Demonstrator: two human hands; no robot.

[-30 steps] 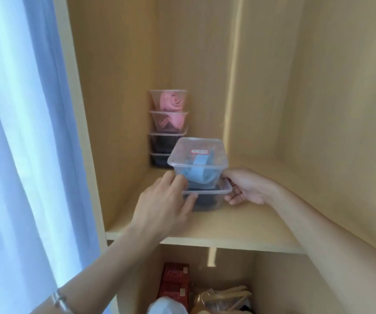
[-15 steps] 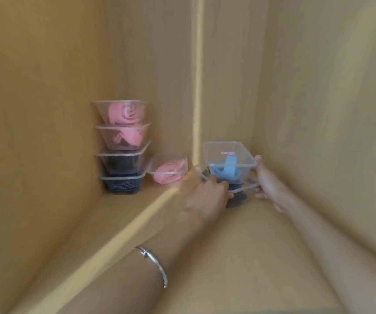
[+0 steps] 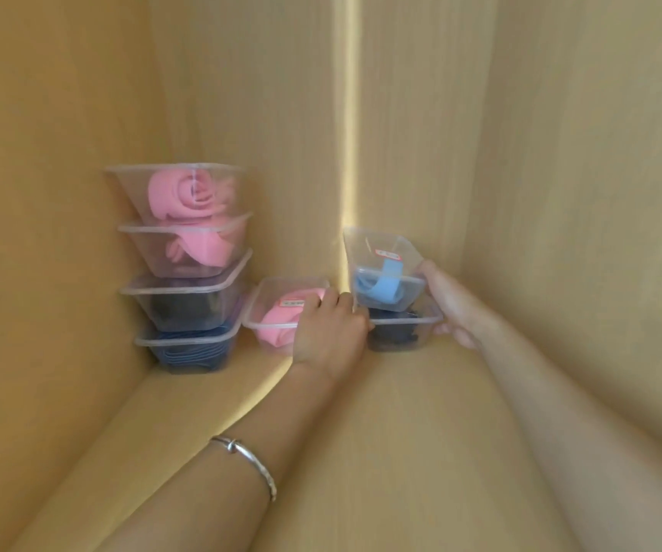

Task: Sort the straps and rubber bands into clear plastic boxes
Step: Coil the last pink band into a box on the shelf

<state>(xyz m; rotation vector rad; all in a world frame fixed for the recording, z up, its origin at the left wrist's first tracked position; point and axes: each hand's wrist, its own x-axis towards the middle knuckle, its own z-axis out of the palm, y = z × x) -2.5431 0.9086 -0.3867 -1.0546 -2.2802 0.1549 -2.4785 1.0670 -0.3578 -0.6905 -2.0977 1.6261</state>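
Note:
A clear box with a light blue strap point(image 3: 382, 272) sits stacked on a clear box of dark straps point(image 3: 401, 332) at the back of a wooden shelf. My left hand point(image 3: 331, 328) holds the left side of this pair, its fingers against the boxes. My right hand point(image 3: 447, 302) grips the right side, thumb on the upper box's rim. Just left of them stands a single clear box with a pink strap point(image 3: 277, 312), partly hidden by my left hand.
A stack of several clear boxes point(image 3: 186, 268) fills the back left corner: two with pink straps on top, two with dark and blue ones below. Wooden walls point(image 3: 560, 153) close in on the left, back and right. Bare shelf floor point(image 3: 381, 452) lies in front.
The view has moved closer into the shelf. Both hands have pushed the two stacked boxes further back, beside the single pink-strap box.

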